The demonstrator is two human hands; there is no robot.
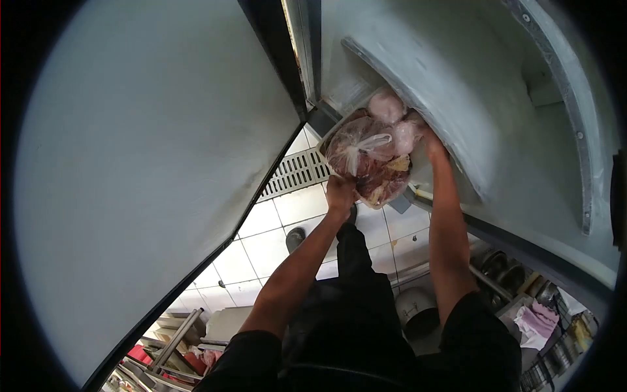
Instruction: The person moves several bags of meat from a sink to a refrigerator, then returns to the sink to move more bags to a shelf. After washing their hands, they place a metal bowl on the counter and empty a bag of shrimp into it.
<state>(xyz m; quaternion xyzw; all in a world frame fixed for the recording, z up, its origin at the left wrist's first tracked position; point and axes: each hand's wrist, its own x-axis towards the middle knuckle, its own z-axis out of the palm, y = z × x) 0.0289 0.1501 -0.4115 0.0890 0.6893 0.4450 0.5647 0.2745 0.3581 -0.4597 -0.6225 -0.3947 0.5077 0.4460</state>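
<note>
A clear plastic tub (375, 205) of raw meat (384, 181) sits tilted at the opening of a large metal cabinet. Inside it, a knotted clear plastic bag (353, 149) of dark red meat lies beside pale pink wrapped lumps (386, 106). My left hand (341, 195) is closed on the tub's near left rim. At the far right side, my right hand (432, 142) reaches around the tub, its fingertips mostly hidden by the wrapped lumps and the cabinet wall.
The cabinet door (150, 130) stands wide on the left. A curved-looking inner panel (444, 104) rises close beside my right arm. Below are white floor tiles (300, 204), a drain grate (294, 174), a metal pot (418, 310) and a crowded rack (542, 326).
</note>
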